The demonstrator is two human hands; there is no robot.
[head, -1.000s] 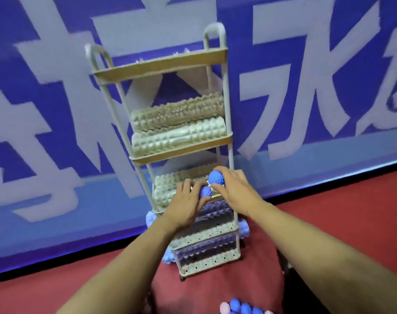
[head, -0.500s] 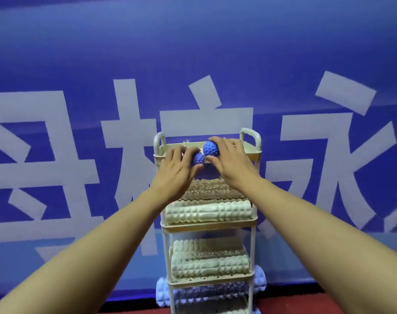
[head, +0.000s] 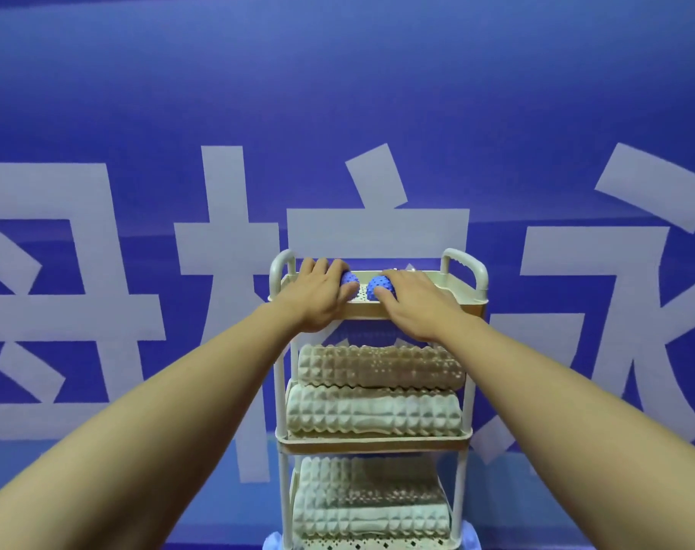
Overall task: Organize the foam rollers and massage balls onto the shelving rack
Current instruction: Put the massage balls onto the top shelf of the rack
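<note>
A cream shelving rack [head: 457, 289] stands against a blue wall. Both hands reach into its top tray. My left hand [head: 320, 297] is closed over a blue spiky massage ball [head: 349, 279] at the tray's left. My right hand [head: 413, 307] covers a second blue spiky ball [head: 378, 288] just right of it. The two balls sit slightly apart on the perforated tray floor. On the tier below lie two beige ridged foam rollers [head: 377, 410], stacked one above the other. Two more beige rollers [head: 369, 506] fill the tier under that.
Blue roller ends [head: 468, 539] poke out at the rack's lowest visible tier. Two looped handles [head: 466, 264] rise at the top tray's sides. The blue wall with large pale characters [head: 99, 271] is right behind the rack.
Both hands rose from the lower tiers to the top tray carrying the balls. They have now moved apart and lowered the balls into the tray.
</note>
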